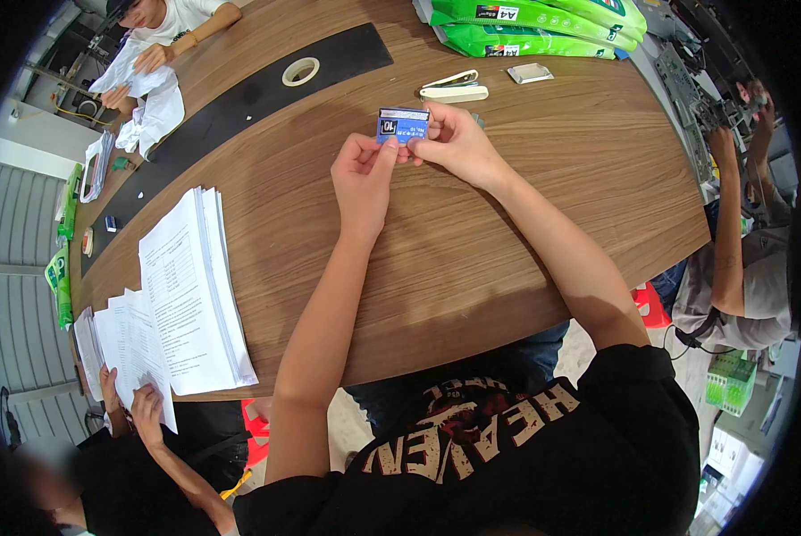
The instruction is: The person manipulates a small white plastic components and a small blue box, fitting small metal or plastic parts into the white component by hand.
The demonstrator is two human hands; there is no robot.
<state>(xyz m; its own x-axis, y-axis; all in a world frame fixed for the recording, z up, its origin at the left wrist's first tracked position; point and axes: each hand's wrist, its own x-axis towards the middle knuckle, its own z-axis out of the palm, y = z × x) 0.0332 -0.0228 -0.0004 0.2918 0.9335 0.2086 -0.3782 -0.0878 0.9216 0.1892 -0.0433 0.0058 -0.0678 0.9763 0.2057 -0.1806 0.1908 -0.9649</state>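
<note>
A small blue box of staples with a black and white label is held up over the wooden table between both my hands. My left hand pinches its lower left side, thumb on the front. On the right side, my right hand grips the box with thumb and fingers. Just beyond my right hand lies a cream-white stapler, its arm raised from its base. Next to it is a small, flat, pale tray-like piece. Part of a small greenish thing shows behind my right fingers.
Green paper packs are stacked at the far right. A tape roll lies on the black table strip. Printed sheets pile at left, where a co-worker's hands touch pages. Another person holds crumpled paper at far left.
</note>
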